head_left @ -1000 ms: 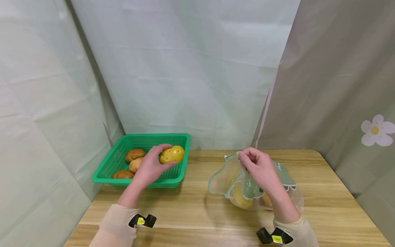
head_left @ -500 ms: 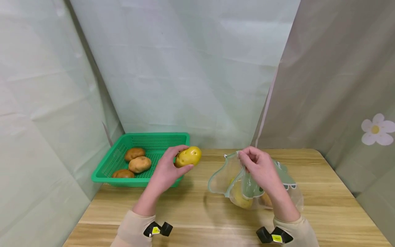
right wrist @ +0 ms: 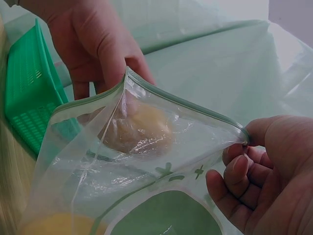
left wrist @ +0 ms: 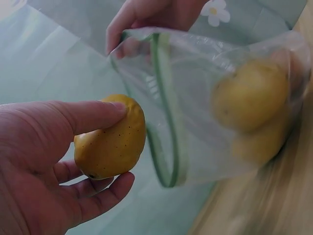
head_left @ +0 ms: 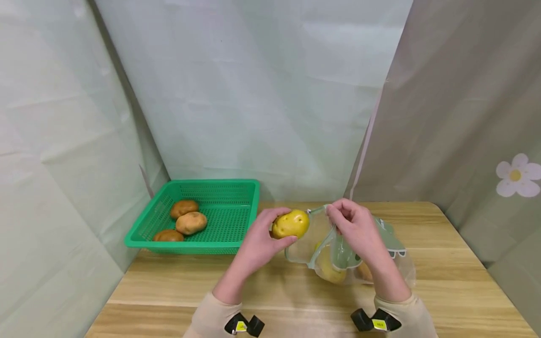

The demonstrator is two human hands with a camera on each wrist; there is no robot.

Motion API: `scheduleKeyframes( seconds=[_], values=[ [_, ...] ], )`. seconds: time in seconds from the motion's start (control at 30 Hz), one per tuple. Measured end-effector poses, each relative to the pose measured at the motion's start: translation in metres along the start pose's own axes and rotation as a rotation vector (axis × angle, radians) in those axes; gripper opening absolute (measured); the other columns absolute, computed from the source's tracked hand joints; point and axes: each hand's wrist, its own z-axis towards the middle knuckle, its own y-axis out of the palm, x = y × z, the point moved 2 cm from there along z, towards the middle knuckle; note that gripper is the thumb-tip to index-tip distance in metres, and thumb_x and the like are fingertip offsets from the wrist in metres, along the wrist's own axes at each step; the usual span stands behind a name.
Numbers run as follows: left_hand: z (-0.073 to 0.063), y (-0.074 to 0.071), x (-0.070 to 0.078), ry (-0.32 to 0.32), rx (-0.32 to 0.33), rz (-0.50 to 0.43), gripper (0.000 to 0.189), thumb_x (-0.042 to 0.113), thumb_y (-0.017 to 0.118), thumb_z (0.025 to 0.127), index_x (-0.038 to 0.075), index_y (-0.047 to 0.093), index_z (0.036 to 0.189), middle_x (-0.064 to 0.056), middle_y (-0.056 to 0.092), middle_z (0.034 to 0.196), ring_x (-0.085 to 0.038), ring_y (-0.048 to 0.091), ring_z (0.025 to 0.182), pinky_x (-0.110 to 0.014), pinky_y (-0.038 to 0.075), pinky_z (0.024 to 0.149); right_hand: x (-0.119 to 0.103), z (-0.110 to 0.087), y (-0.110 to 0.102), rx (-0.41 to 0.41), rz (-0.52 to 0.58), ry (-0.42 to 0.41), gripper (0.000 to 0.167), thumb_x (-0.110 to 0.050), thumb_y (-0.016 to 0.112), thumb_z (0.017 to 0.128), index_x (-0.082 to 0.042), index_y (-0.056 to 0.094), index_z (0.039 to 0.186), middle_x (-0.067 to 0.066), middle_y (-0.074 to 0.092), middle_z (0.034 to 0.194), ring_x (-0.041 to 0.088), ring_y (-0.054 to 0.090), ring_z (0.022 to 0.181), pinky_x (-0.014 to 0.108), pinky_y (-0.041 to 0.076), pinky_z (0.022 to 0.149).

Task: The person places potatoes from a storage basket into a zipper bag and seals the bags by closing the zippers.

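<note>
My left hand [head_left: 258, 239] grips a yellow potato [head_left: 290, 224] between thumb and fingers, right at the mouth of a clear zip bag [left wrist: 195, 107]. In the left wrist view the potato [left wrist: 111, 142] faces the bag's green-edged opening, thumb on top and fingertips beneath. My right hand [head_left: 354, 230] pinches the top edge of the bag, which gapes toward the left hand. Several potatoes [left wrist: 252, 95] lie inside it, seen through the plastic. A green print with white teeth shapes marks the bag's side. Seen from the right wrist, the held potato [right wrist: 142, 128] shows through the film.
A green perforated basket [head_left: 228, 230] stands at the back left of the wooden table [head_left: 169, 286]. Three potatoes [head_left: 191, 223] rest in its left half. Pale curtains [head_left: 262, 94] hang close behind and at both sides; the right one has a white flower print [head_left: 517, 175].
My left hand has carried the yellow potato rightward out of the basket, across the table to the bag's mouth. The right hand and the bag have stayed in place.
</note>
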Motion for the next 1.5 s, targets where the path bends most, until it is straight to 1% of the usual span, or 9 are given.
scheduleKeyframes(
  seconds=[0.23,0.4,0.6,0.77,1.0,1.1,1.23,1.33,1.5],
  values=[
    [0.001,0.018,0.009,0.026,-0.052,-0.039,0.06,0.015,0.095,0.09,0.016,0.068,0.144,-0.008,0.062,0.139,-0.022,0.063,0.115,-0.039,0.061,0.092,-0.002,0.0,0.0,-0.005,0.004,0.002,0.026,-0.028,0.072,0.111,-0.007,0.07,0.096,0.007,0.059,0.071,0.023,0.055,0.064,0.029,0.046,0.058],
    [0.003,0.029,0.012,0.043,-0.073,-0.022,0.059,0.017,0.095,0.09,0.016,0.068,0.143,-0.007,0.063,0.138,-0.022,0.063,0.116,-0.041,0.059,0.094,-0.002,-0.001,0.0,-0.003,-0.008,0.021,0.027,-0.03,0.072,0.111,-0.007,0.07,0.096,0.007,0.058,0.072,0.021,0.055,0.064,0.029,0.047,0.058],
    [0.005,0.04,0.017,0.039,-0.075,0.026,0.061,0.016,0.095,0.09,0.015,0.068,0.144,-0.007,0.064,0.137,-0.022,0.064,0.114,-0.042,0.057,0.095,-0.001,-0.001,0.001,-0.004,-0.012,0.026,0.026,-0.03,0.071,0.111,-0.007,0.071,0.097,0.007,0.059,0.071,0.021,0.055,0.065,0.029,0.047,0.058],
    [0.006,0.051,0.021,0.033,-0.04,0.06,0.061,0.013,0.095,0.09,0.016,0.068,0.145,-0.009,0.063,0.137,-0.024,0.065,0.113,-0.041,0.058,0.094,-0.001,-0.001,0.0,0.003,-0.017,0.019,0.026,-0.03,0.071,0.111,-0.008,0.071,0.097,0.006,0.058,0.071,0.021,0.055,0.064,0.029,0.046,0.058],
    [0.005,0.062,0.019,-0.003,-0.024,-0.126,0.062,-0.011,0.084,0.092,0.008,0.066,0.147,-0.014,0.051,0.146,-0.033,0.067,0.123,-0.03,0.063,0.094,0.0,0.0,0.001,-0.004,-0.008,0.011,0.027,-0.029,0.07,0.112,-0.006,0.071,0.097,0.007,0.059,0.071,0.023,0.055,0.063,0.03,0.046,0.058],
    [0.004,0.061,0.019,0.003,-0.023,-0.139,0.062,-0.015,0.081,0.092,0.008,0.065,0.148,-0.015,0.051,0.146,-0.035,0.071,0.119,-0.025,0.062,0.091,0.0,0.0,0.002,-0.013,-0.007,0.012,0.028,-0.029,0.07,0.112,-0.004,0.071,0.099,0.008,0.06,0.072,0.029,0.056,0.065,0.031,0.047,0.059],
    [0.004,0.057,0.018,0.005,-0.007,-0.081,0.062,-0.012,0.083,0.092,0.01,0.066,0.147,-0.015,0.055,0.145,-0.027,0.076,0.102,-0.02,0.061,0.083,0.0,-0.001,0.002,-0.008,0.002,0.016,0.026,-0.027,0.07,0.112,-0.004,0.071,0.1,0.008,0.061,0.074,0.029,0.057,0.066,0.031,0.048,0.059],
    [0.003,0.051,0.014,-0.016,0.036,0.012,0.063,-0.005,0.086,0.092,0.013,0.065,0.149,-0.015,0.059,0.142,-0.02,0.074,0.09,-0.025,0.062,0.077,-0.001,-0.001,0.001,0.008,0.01,0.02,0.023,-0.026,0.071,0.111,-0.006,0.072,0.099,0.007,0.062,0.075,0.024,0.056,0.065,0.03,0.047,0.059],
    [0.0,0.041,0.003,-0.031,0.096,0.15,0.06,0.008,0.087,0.095,0.012,0.064,0.151,-0.016,0.062,0.143,-0.031,0.068,0.111,-0.048,0.061,0.092,-0.001,0.0,0.0,0.019,0.006,0.026,0.023,-0.027,0.072,0.111,-0.008,0.072,0.097,0.006,0.062,0.075,0.021,0.056,0.066,0.029,0.047,0.059]
  ],
)
